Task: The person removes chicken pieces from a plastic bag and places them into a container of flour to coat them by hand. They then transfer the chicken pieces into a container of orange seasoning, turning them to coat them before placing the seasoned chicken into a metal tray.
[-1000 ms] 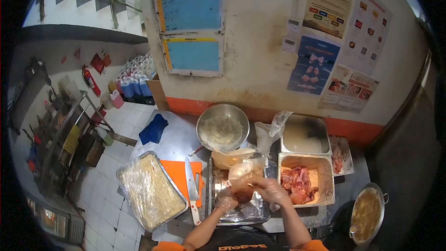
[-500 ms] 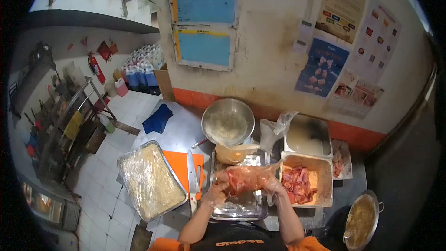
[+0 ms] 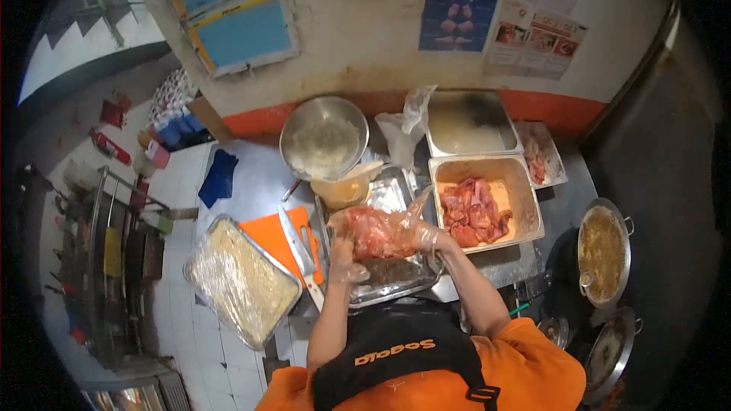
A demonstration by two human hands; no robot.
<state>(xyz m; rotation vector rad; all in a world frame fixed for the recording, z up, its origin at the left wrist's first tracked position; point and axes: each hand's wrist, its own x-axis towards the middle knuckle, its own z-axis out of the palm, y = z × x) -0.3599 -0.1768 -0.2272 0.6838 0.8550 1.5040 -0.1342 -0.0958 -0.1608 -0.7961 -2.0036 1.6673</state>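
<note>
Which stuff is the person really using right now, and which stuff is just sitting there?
In use: left hand, right hand, bag of meat, steel tray under it, meat pan beside it.
Just lying about: knife, orange board, steel bowl, wrapped tray, blue cloth, soup pot.

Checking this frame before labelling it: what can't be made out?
Head view only:
- Left hand grip: fingers blurred under bag of meat.
- Tray contents: covered by bag and hands.
- Posters: print too small, tops cut by frame edge.
</note>
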